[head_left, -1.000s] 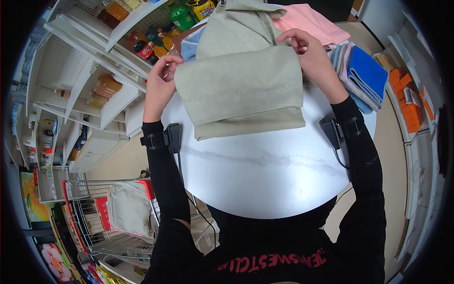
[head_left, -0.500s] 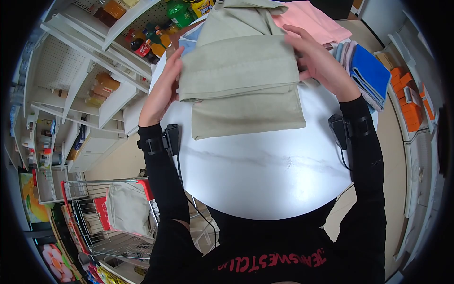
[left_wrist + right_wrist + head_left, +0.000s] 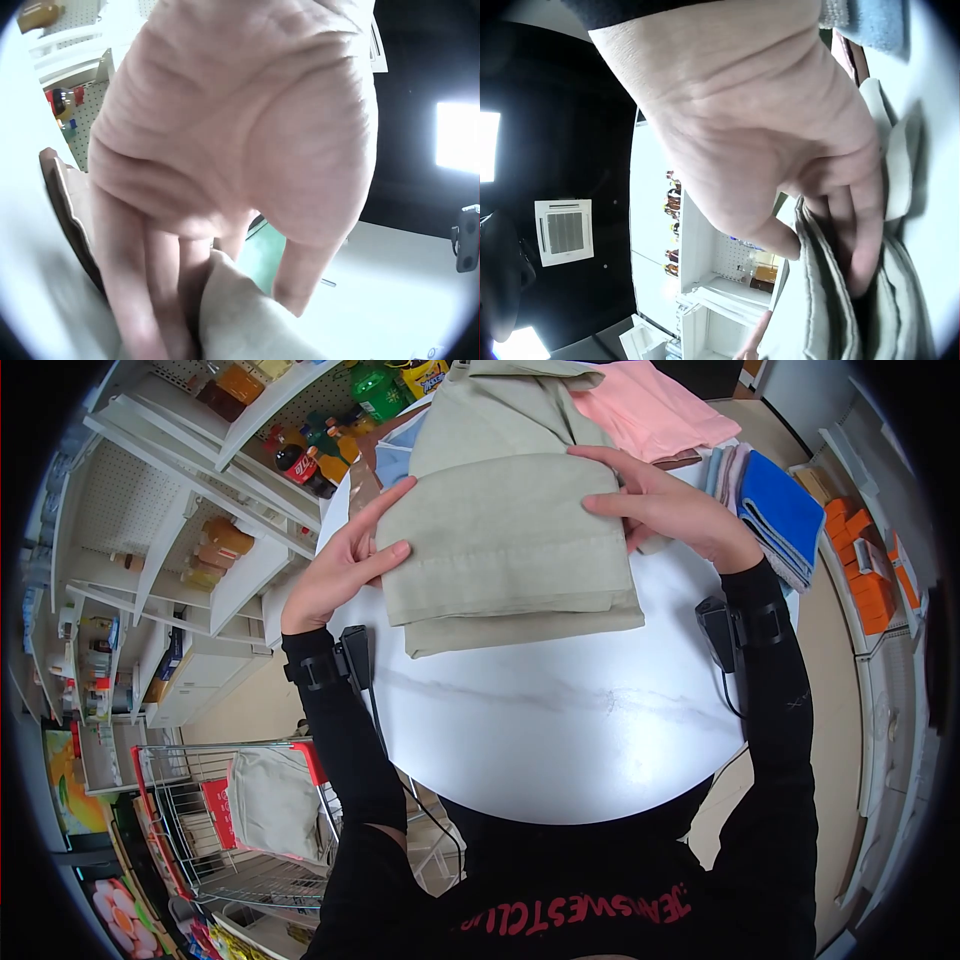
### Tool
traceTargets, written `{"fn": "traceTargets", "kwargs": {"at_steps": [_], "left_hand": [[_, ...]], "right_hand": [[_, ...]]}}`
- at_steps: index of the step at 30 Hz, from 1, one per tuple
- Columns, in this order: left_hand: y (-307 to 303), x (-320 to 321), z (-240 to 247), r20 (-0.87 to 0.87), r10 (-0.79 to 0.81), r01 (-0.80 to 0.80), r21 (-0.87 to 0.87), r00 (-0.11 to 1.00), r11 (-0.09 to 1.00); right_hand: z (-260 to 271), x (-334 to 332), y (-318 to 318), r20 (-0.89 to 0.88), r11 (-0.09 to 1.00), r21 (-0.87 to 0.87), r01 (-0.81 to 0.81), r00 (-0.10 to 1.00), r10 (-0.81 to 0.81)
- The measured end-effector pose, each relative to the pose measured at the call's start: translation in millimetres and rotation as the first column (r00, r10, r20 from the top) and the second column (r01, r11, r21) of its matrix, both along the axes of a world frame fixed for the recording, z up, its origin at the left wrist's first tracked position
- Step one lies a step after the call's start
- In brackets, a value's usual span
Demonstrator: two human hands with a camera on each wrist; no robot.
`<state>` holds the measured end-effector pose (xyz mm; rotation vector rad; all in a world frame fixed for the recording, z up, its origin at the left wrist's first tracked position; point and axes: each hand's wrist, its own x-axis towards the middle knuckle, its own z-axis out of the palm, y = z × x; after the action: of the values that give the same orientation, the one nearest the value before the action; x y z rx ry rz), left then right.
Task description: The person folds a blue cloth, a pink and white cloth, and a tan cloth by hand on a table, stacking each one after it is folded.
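A folded light grey-green garment (image 3: 505, 540) lies in layers on the round white table (image 3: 540, 740), its loose part spreading away behind the fold. At its left edge, my left hand (image 3: 340, 570) grips the cloth with the thumb on top; in the left wrist view, the cloth (image 3: 244, 319) sits between the thumb and the long fingers. My right hand (image 3: 685, 510) holds the right edge, thumb on the upper face. The right wrist view shows its fingers (image 3: 866, 247) tucked between the stacked layers (image 3: 825, 300), with the thumb on the outer side.
Behind the garment lies pink cloth (image 3: 655, 410). A stack of folded towels, blue one (image 3: 785, 505) uppermost, stands at the table's right edge. Bottles (image 3: 300, 460) fill shelves at the back left. A shopping cart (image 3: 235, 860) holding similar cloth (image 3: 275, 800) stands at the lower left.
The upper flap of the garment has come down toward me, covering most of the lower layer. Both hands, looser half a second ago, now have their thumbs over its top face.
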<state>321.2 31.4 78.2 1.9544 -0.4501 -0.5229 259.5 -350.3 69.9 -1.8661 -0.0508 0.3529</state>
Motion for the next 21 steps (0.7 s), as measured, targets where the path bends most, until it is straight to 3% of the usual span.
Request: {"fn": "traceTargets", "kwargs": {"at_steps": [6, 8, 12, 15, 16, 19, 21], "left_hand": [[-9, -4, 7, 0.033, -0.004, 0.007, -0.086, 0.999, 0.996], [-9, -7, 11, 0.035, -0.011, 0.015, -0.118, 0.999, 0.993], [-3, -7, 17, 0.09, -0.197, 0.19, 0.08, 0.976, 0.979], [-1, -5, 19, -0.179, -0.241, 0.272, 0.181, 0.954, 0.945], [-2, -6, 19, -0.178, -0.241, 0.273, 0.181, 0.954, 0.945], [-13, -11, 22, -0.093, 0.01, -0.006, 0.035, 0.996, 0.999], [-5, -5, 15, -0.073, 0.007, -0.004, 0.044, 0.997, 0.999]], "right_hand": [[-3, 4, -4, 0.015, 0.998, 0.063, 0.002, 1.0, -0.003], [5, 3, -15, -0.01, 0.998, -0.046, -0.054, 0.999, 0.053], [13, -3, -16, -0.037, 0.978, -0.169, -0.122, 0.992, 0.117], [6, -3, -18, -0.034, 0.972, -0.177, -0.154, 0.988, 0.15], [0, -1, -19, -0.028, 0.973, -0.155, -0.168, 0.986, 0.166], [2, 0, -20, -0.032, 0.972, -0.138, -0.188, 0.982, 0.185], [7, 0, -19, -0.055, 0.969, -0.146, -0.2, 0.979, 0.194]]}}
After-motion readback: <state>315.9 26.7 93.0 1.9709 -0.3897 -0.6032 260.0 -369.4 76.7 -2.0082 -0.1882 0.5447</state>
